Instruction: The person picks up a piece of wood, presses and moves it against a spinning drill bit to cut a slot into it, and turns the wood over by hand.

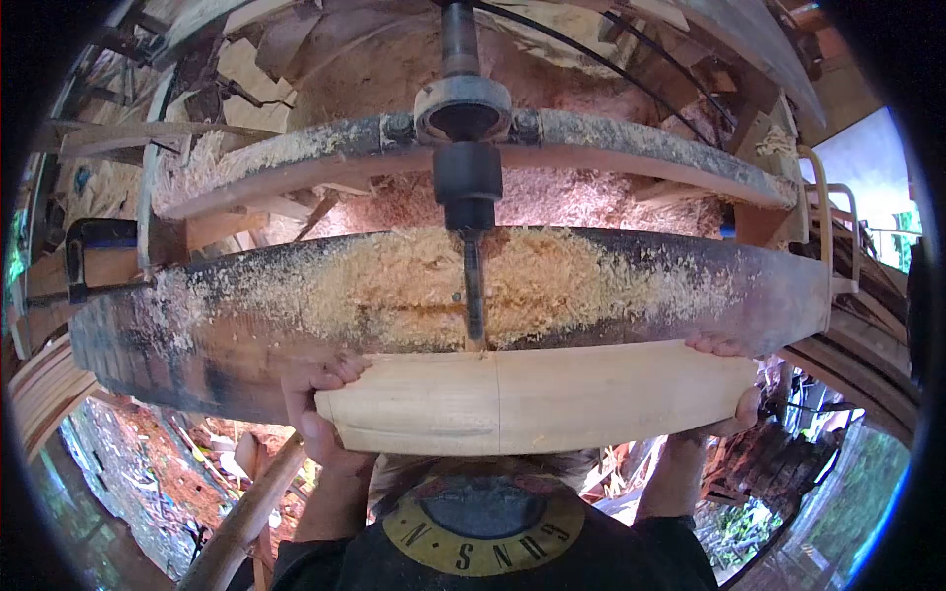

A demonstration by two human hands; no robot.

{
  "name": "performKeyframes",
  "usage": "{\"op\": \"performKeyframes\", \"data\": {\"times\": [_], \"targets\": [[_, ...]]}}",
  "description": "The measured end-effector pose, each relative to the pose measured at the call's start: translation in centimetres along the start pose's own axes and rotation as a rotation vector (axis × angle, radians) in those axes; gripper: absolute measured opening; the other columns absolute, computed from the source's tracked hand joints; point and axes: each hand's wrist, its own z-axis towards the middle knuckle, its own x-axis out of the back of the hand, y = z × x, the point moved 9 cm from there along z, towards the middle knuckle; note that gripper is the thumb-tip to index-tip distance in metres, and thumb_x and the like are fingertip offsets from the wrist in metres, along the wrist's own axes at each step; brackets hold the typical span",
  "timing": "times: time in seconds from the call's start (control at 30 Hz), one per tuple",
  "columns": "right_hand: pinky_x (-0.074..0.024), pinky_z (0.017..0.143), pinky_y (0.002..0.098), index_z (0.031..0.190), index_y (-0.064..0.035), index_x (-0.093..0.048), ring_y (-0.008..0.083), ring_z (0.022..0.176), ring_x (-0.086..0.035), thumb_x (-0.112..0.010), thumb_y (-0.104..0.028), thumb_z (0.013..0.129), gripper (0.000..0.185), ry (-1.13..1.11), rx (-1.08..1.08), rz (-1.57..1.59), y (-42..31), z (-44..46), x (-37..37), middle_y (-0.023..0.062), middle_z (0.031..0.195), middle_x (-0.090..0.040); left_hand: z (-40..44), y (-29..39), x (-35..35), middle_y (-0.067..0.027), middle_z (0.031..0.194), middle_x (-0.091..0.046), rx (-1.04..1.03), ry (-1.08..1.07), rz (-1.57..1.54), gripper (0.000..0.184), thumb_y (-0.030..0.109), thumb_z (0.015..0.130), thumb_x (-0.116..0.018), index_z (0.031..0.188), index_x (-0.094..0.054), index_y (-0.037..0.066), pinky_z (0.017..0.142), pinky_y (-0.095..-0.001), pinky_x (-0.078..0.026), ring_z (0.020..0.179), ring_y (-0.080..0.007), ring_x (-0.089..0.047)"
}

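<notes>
A pale wooden block (581, 394), wide and smooth, spans the space before my chest, with a thin dark line across its middle. My left hand (323, 399) grips its left end, fingers over the top edge and thumb at the near side. At the other end my right hand (731, 399) clasps it, fingertips over the far edge and thumb at the corner. The block's far edge lies against a dark work board (690, 295) strewn with wood chips. A drill bit (474, 286) in a black chuck (467, 182) reaches to that edge near the middle line.
Behind the board a curved wooden beam (631, 138) carries the bearing (463, 106) around the drill shaft. A dark clamp (77, 256) sits at the left, and a round pole (241, 517) slants up at lower left. Sawdust heaps (394, 281) cover the board's middle.
</notes>
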Motion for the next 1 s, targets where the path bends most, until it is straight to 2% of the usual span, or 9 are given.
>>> {"op": "performKeyframes", "data": {"times": [0.1,0.2,0.27,0.37,0.43,0.5,0.57,0.67,1.0], "targets": [[-0.0427,0.099,0.0513,0.109,0.0043,-0.060,0.0343,0.097,-0.060,-0.047,-0.055,0.091,0.063,-0.086,0.127,-0.084,-0.9,-0.4,-0.4,0.0209,0.101,-0.065,-1.2,-0.4,1.2,-0.0113,0.095,-0.049,0.007,-0.048,-0.029,0.055,0.059,0.096,-0.056,0.102,-0.050,0.004,0.084,-0.0447,-0.047,0.083,-0.0247,-0.051],[-0.0429,0.098,0.0510,0.110,0.0048,-0.060,0.0342,0.098,-0.060,-0.046,-0.055,0.092,0.064,-0.064,0.095,0.021,-0.5,-0.4,-1.3,0.0213,0.103,-0.065,-0.9,-1.0,1.1,-0.0105,0.091,-0.049,0.028,-0.077,-0.100,0.055,0.059,0.095,-0.059,0.102,-0.050,0.005,0.085,-0.0458,-0.046,0.081,-0.0244,-0.049],[-0.0439,0.097,0.0516,0.110,0.0034,-0.058,0.0352,0.100,-0.060,-0.045,-0.058,0.093,0.066,-0.041,0.086,-0.067,-0.7,-0.6,-0.7,0.0207,0.103,-0.063,-0.6,-0.4,0.5,-0.0092,0.086,-0.048,0.047,-0.050,-0.075,0.054,0.058,0.095,-0.060,0.103,-0.051,0.005,0.084,-0.0454,-0.046,0.078,-0.0236,-0.048],[-0.0431,0.096,0.0510,0.109,0.0030,-0.058,0.0344,0.098,-0.059,-0.043,-0.059,0.092,0.066,-0.059,0.110,-0.186,-1.0,-0.1,-0.6,0.0197,0.101,-0.062,0.6,0.3,-0.5,-0.0068,0.079,-0.047,-0.070,-0.167,0.008,0.054,0.059,0.094,-0.061,0.103,-0.051,0.007,0.082,-0.0447,-0.046,0.073,-0.0220,-0.047],[-0.0429,0.094,0.0505,0.108,0.0029,-0.058,0.0342,0.096,-0.059,-0.043,-0.059,0.091,0.066,-0.076,0.125,-0.250,-1.2,0.1,-0.6,0.0200,0.099,-0.062,1.2,-0.2,-0.5,-0.0049,0.077,-0.044,-0.059,-0.244,-0.006,0.054,0.060,0.094,-0.062,0.103,-0.050,0.007,0.081,-0.0446,-0.045,0.070,-0.0209,-0.044],[-0.0438,0.093,0.0503,0.107,0.0024,-0.057,0.0354,0.095,-0.059,-0.045,-0.062,0.091,0.068,-0.085,0.126,-0.305,-1.4,0.4,-0.3,0.0213,0.098,-0.063,1.1,-0.5,-0.3,-0.0038,0.076,-0.042,-0.004,-0.230,0.001,0.056,0.061,0.093,-0.063,0.102,-0.048,0.008,0.081,-0.0443,-0.045,0.069,-0.0202,-0.043],[-0.0436,0.093,0.0501,0.106,0.0025,-0.057,0.0357,0.095,-0.059,-0.044,-0.062,0.090,0.068,-0.063,0.132,-0.287,-1.3,0.6,-0.4,0.0213,0.097,-0.063,0.9,-0.1,-0.7,-0.0035,0.076,-0.040,0.087,-0.125,0.029,0.057,0.063,0.093,-0.062,0.101,-0.047,0.008,0.080,-0.0440,-0.045,0.069,-0.0199,-0.041],[-0.0435,0.093,0.0500,0.105,0.0027,-0.057,0.0355,0.095,-0.059,-0.044,-0.061,0.090,0.067,-0.047,0.128,-0.248,-1.1,0.8,-0.6,0.0213,0.097,-0.063,1.0,-0.1,-1.3,-0.0043,0.078,-0.038,0.112,-0.078,0.029,0.057,0.062,0.094,-0.061,0.101,-0.046,0.008,0.082,-0.0444,-0.045,0.070,-0.0201,-0.040],[-0.0414,0.096,0.0499,0.108,0.0019,-0.058,0.0341,0.095,-0.059,-0.046,-0.064,0.087,0.070,-0.037,0.100,-0.251,-1.2,1.4,-0.4,0.0192,0.099,-0.062,1.5,-0.2,-1.9,-0.0091,0.093,-0.044,0.106,-0.092,0.070,0.057,0.064,0.095,-0.057,0.101,-0.046,0.009,0.086,-0.0478,-0.046,0.084,-0.0234,-0.045]]}}
